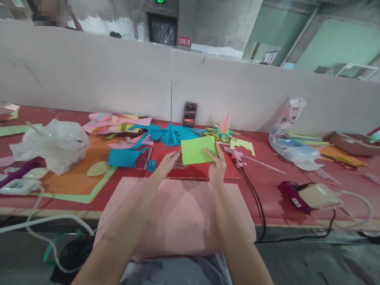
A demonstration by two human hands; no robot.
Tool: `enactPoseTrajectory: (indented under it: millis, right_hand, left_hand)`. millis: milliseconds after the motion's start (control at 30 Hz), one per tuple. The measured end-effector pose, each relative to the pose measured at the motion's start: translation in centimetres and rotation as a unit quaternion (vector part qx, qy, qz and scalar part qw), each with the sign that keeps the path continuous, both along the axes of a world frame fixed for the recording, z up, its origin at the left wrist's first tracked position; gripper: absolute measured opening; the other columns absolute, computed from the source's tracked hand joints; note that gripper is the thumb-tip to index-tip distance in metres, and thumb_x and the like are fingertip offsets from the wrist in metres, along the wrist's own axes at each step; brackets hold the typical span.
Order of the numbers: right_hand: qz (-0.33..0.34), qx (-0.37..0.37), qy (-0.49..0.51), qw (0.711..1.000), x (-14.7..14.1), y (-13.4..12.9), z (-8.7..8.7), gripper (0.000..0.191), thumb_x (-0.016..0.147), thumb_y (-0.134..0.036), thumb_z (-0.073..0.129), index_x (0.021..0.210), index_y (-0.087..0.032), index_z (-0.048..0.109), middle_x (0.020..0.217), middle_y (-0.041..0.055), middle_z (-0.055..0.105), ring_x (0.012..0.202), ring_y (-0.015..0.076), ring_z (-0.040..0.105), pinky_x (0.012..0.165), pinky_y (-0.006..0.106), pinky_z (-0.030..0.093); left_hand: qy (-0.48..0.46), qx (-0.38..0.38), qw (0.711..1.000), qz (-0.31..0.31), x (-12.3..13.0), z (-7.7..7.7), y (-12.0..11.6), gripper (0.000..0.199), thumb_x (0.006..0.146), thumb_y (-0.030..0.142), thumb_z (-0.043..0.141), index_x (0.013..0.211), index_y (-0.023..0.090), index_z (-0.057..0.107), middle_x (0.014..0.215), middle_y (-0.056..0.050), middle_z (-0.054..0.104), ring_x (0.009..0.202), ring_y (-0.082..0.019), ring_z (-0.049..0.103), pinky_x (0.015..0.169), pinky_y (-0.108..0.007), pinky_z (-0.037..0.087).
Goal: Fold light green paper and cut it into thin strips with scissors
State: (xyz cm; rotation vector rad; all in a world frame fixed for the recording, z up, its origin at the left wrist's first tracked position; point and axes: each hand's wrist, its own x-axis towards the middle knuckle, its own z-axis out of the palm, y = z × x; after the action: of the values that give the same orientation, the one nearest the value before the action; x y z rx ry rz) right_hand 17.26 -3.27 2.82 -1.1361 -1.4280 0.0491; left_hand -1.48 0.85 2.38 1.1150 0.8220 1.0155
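A bright green sheet of paper [196,151] is held up in front of me, tilted above a red board [196,171]. My right hand [218,163] grips its right side, fingers lying across the front. At the left edge, my left hand [170,163] has its fingers closed at the paper's border; the fingertips are partly hidden. Just left of this hand lie blue paper offcuts [123,157]. Behind the sheet stand a blue paper cone [170,134] and a pink cone [226,122] on a colourful spiky base. To the right rests a pink glue gun [237,156].
A pink cushion or sheet [184,221] spans the near edge. On the left are a white plastic bag [56,144], orange paper [74,178] and a purple power strip [18,172]. Another purple strip [293,198], cables and a clear plastic package [297,150] lie right. A partition [118,75] rises behind.
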Motion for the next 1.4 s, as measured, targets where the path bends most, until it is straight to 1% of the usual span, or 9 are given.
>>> enactPoseTrajectory:
  millis: [200,300,400,500,600,767,867,1133,1400]
  right_hand:
    - [0.002,-0.006,-0.006,1.0,-0.1,0.1,-0.1,0.063,0.061,0.001,0.028,0.106,-0.026,0.062,0.134,-0.0071,0.038,0.126,0.0129,0.032,0.106,0.032,0.027]
    - [0.03,-0.007,0.126,0.992,-0.3,0.6,-0.2,0.065,0.066,-0.004,0.034,0.126,-0.028,0.044,0.137,-0.0029,0.034,0.125,0.0161,0.032,0.101,0.037,0.033]
    - [0.13,-0.059,0.324,0.935,-0.3,1.5,-0.7,0.07,0.068,-0.015,0.045,0.133,-0.029,0.026,0.136,0.0034,0.035,0.115,0.0199,0.046,0.086,0.038,0.047]
    - [0.266,-0.175,0.398,0.86,-0.7,2.0,-1.0,0.054,0.063,-0.019,0.051,0.116,-0.023,0.048,0.122,0.0059,0.051,0.1,0.0203,0.057,0.075,0.033,0.051]
    - [0.32,-0.259,0.387,0.825,-1.8,1.6,-1.2,0.031,0.062,-0.022,0.057,0.093,-0.02,0.059,0.103,0.004,0.061,0.084,0.0175,0.061,0.056,0.023,0.049]
    - [0.25,-0.296,0.339,0.857,-3.4,0.9,-1.5,0.023,0.061,-0.034,0.067,0.069,-0.014,0.058,0.057,-0.0008,0.056,0.043,0.0081,0.045,0.037,0.019,0.03]
    - [0.196,-0.294,0.33,0.876,-3.4,1.0,-1.6,0.029,0.058,-0.039,0.07,0.059,-0.014,0.055,0.043,-0.004,0.047,0.034,0.0054,0.035,0.034,0.02,0.025]
    - [0.182,-0.26,0.334,0.887,-3.4,0.9,-1.2,0.031,0.058,-0.042,0.068,0.059,-0.014,0.055,0.045,-0.0027,0.047,0.035,0.0059,0.036,0.034,0.021,0.028]
    - [0.16,-0.244,0.313,0.904,-3.6,1.0,-1.5,0.036,0.055,-0.044,0.069,0.073,-0.014,0.061,0.057,0.0008,0.057,0.04,0.0087,0.043,0.036,0.023,0.036]
  left_hand:
    - [0.047,0.032,0.998,0.018,0.1,-0.8,0.5,0.027,0.063,0.036,0.066,0.074,0.015,0.053,0.066,0.0,0.064,0.057,-0.014,0.062,0.065,-0.031,0.053]
    - [0.056,0.059,0.996,0.044,0.1,-1.1,0.8,0.029,0.061,0.037,0.067,0.068,0.015,0.05,0.066,0.0,0.064,0.06,-0.013,0.061,0.065,-0.03,0.053]
    - [0.049,0.083,0.992,0.087,0.1,-1.0,0.9,0.03,0.062,0.04,0.066,0.069,0.015,0.05,0.066,-0.001,0.064,0.062,-0.014,0.061,0.063,-0.03,0.053]
    - [0.046,0.102,0.986,0.124,0.2,-0.6,0.7,0.031,0.062,0.041,0.065,0.069,0.016,0.05,0.066,0.0,0.063,0.061,-0.014,0.061,0.062,-0.03,0.053]
    - [0.051,0.115,0.983,0.133,0.5,-0.3,0.2,0.031,0.061,0.042,0.065,0.067,0.016,0.049,0.064,0.0,0.063,0.06,-0.014,0.061,0.062,-0.03,0.052]
    - [0.1,0.144,0.979,0.107,1.1,-0.5,-0.4,0.033,0.06,0.044,0.066,0.065,0.015,0.05,0.064,-0.001,0.063,0.06,-0.015,0.061,0.061,-0.029,0.05]
    - [0.114,0.167,0.976,0.08,1.4,-0.8,-0.5,0.033,0.06,0.044,0.065,0.069,0.014,0.054,0.068,-0.003,0.064,0.062,-0.016,0.062,0.062,-0.029,0.05]
    - [0.108,0.169,0.975,0.098,1.1,-0.4,-0.5,0.03,0.067,0.045,0.06,0.069,0.016,0.054,0.061,-0.001,0.062,0.054,-0.013,0.059,0.053,-0.024,0.048]
    - [0.107,0.187,0.975,0.053,1.5,-0.2,-1.0,0.027,0.071,0.042,0.057,0.073,0.015,0.057,0.067,-0.002,0.064,0.062,-0.014,0.061,0.061,-0.026,0.05]
